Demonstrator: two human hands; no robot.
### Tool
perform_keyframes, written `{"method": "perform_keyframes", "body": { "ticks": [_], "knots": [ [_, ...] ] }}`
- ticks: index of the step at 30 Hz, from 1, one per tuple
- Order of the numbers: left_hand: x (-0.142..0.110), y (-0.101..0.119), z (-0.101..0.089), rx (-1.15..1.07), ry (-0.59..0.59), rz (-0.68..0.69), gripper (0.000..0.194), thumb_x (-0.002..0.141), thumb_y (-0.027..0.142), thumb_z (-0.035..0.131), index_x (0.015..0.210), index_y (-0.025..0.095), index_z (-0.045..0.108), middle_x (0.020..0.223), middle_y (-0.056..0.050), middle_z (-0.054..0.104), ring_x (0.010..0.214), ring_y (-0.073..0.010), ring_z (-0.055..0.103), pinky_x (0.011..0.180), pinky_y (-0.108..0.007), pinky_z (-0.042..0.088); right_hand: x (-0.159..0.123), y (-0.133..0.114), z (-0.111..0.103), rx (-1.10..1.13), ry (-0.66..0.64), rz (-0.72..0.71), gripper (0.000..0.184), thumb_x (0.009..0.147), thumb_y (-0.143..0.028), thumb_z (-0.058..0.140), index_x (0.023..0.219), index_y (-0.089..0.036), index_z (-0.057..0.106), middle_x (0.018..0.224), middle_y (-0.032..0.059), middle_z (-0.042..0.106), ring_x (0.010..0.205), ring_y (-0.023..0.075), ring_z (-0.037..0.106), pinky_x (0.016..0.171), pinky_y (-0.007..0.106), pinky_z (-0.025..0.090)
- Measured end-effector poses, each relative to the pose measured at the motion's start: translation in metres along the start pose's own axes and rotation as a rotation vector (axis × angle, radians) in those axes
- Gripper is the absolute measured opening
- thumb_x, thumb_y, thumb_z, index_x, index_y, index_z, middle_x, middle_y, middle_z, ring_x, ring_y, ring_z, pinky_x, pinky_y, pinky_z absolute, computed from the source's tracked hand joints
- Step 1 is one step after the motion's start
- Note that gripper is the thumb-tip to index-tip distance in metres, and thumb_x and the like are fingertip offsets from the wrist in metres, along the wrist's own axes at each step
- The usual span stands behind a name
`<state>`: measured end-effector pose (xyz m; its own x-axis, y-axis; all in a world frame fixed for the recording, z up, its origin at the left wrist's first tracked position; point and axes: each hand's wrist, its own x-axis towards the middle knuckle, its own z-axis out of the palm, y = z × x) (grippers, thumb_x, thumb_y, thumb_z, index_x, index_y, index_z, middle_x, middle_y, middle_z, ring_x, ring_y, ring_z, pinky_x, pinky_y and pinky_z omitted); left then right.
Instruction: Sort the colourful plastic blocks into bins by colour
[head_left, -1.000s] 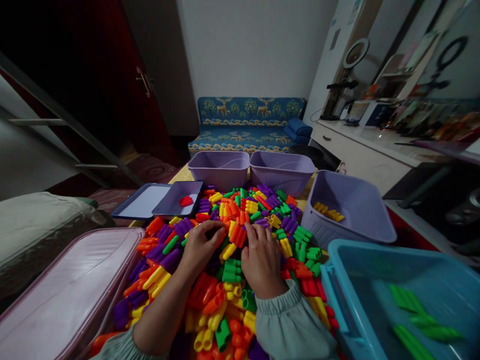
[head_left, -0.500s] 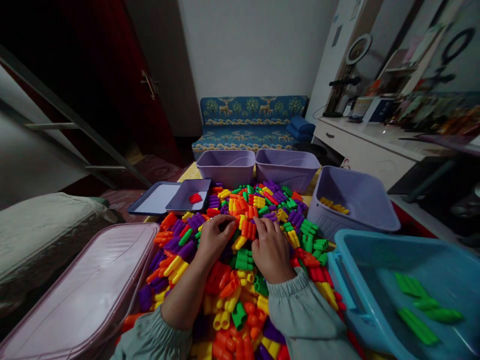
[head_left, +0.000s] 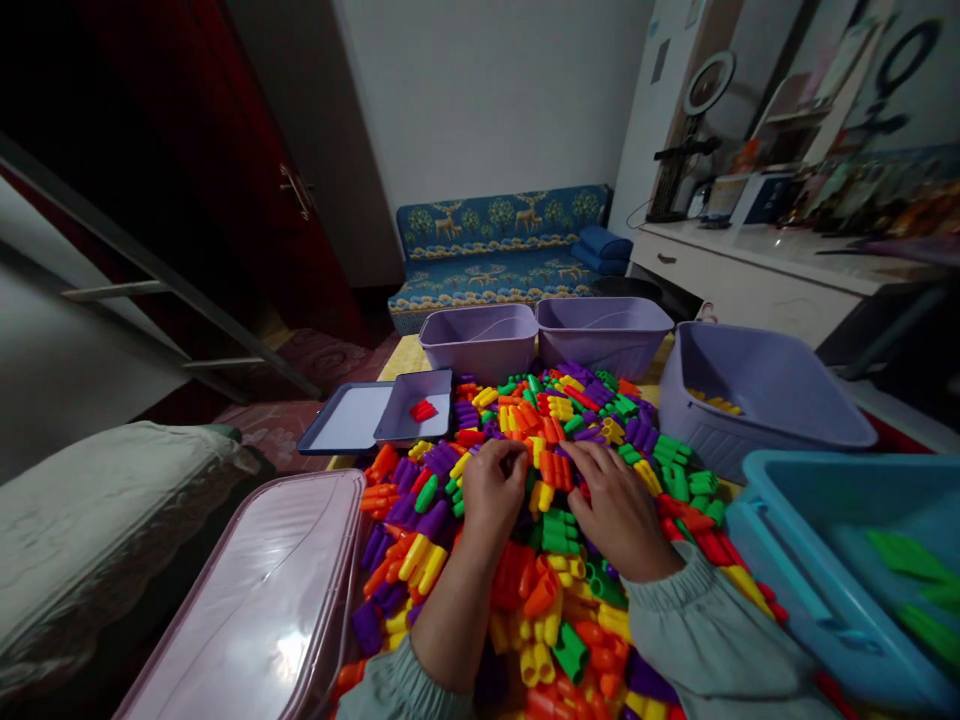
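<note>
A heap of bullet-shaped plastic building blocks (head_left: 420,560) in red, orange, yellow, green and purple covers the table in front of me. Over its middle, my left hand (head_left: 491,490) is curled, thumb and fingertips drawn together; whatever they may pinch is hidden. My right hand (head_left: 611,505) lies on the heap with its fingers stretched out and slightly apart. Its fingertips are beside an orange block (head_left: 556,469), between the two hands. Just below that sits a green block (head_left: 561,531), near the right thumb.
Two purple bins (head_left: 480,345) stand at the back; another purple bin (head_left: 772,390) at right holds yellow blocks. A blue tub (head_left: 810,560) contains green blocks. Red blocks lie in a small tray (head_left: 401,425) beside its lid (head_left: 341,420). A pink lidded box (head_left: 262,590) is at left.
The whole view has swung, so the table and bins appear farther right. Both hands stay at about the same spot over the heap, with little finger movement.
</note>
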<state>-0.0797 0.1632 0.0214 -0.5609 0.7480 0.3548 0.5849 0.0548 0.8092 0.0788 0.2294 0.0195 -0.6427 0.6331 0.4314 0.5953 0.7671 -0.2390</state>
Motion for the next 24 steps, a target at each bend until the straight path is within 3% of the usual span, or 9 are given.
{"method": "perform_keyframes", "body": {
  "ticks": [17, 24],
  "knots": [
    [-0.0012, 0.0038, 0.0011, 0.069, -0.065, 0.045, 0.014, 0.083, 0.019, 0.059, 0.086, 0.017, 0.072, 0.075, -0.003, 0.062, 0.069, -0.0147, 0.057, 0.064, -0.026, 0.040, -0.0016, 0.0044, 0.0049, 0.044, 0.047, 0.051, 0.055, 0.079, -0.011, 0.053, 0.133, -0.018, 0.052, 0.119, 0.0096, 0.058, 0.111, 0.0254, 0.056, 0.096, 0.041, 0.048],
    [-0.0003, 0.0103, -0.0084, 0.170, -0.239, 0.057, 0.015, 0.081, 0.021, 0.063, 0.091, 0.018, 0.074, 0.077, -0.004, 0.064, 0.069, -0.0160, 0.059, 0.063, -0.026, 0.041, -0.0034, 0.0046, 0.0038, 0.121, 0.055, 0.025, 0.049, 0.081, -0.010, 0.053, 0.129, -0.018, 0.056, 0.112, 0.0099, 0.062, 0.107, 0.0260, 0.058, 0.093, 0.042, 0.049]
  ]
}}
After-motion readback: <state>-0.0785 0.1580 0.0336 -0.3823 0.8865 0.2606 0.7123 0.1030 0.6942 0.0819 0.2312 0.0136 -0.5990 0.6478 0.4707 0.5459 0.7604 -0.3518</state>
